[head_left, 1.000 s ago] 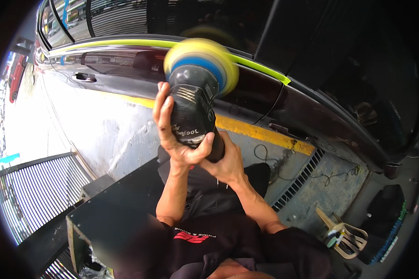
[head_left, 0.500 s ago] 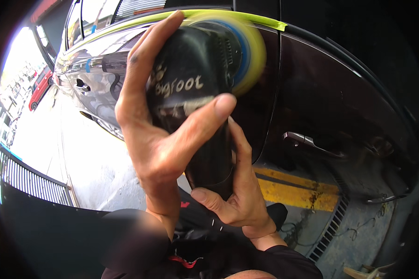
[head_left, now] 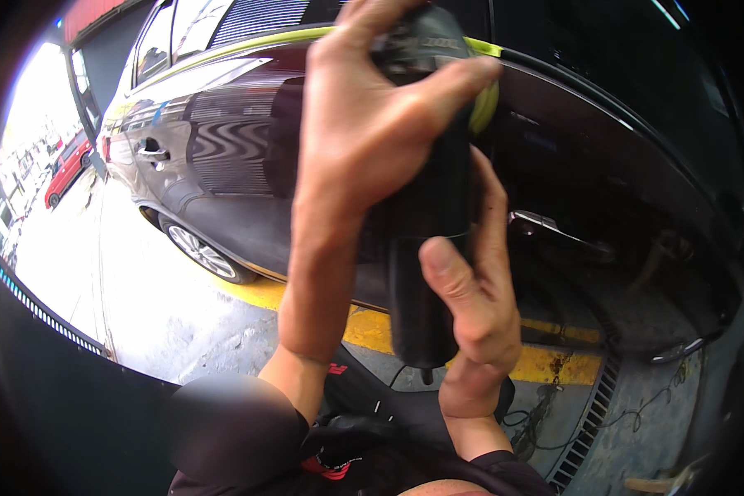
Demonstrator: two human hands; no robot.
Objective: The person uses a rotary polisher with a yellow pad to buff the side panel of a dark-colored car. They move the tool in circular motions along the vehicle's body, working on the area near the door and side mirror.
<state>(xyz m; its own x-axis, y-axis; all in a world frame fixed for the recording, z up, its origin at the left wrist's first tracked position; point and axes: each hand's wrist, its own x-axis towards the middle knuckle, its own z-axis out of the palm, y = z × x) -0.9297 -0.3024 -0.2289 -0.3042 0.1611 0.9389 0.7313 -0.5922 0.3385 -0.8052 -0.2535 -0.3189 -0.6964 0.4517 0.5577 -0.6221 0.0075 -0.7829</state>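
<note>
A black handheld polisher (head_left: 428, 248) with a yellow foam pad (head_left: 485, 106) is raised close to my face, its pad against the glossy black side of a car (head_left: 223, 157). My left hand (head_left: 372, 116) wraps over the head of the polisher from above. Lower down, my right hand (head_left: 471, 306) grips the polisher's handle. Much of the pad is hidden behind my left hand.
A chrome door handle (head_left: 546, 227) shows right of the polisher, and another door handle (head_left: 151, 151) sits further left. A wheel (head_left: 202, 252) stands on grey concrete with a yellow floor line (head_left: 546, 360). A floor drain grate (head_left: 591, 430) and a cable (head_left: 546, 426) lie below. A red car (head_left: 64, 169) stands outside.
The polisher and both hands have come higher and nearer to the camera. My left hand now covers most of the yellow pad, and the car side fills more of the view.
</note>
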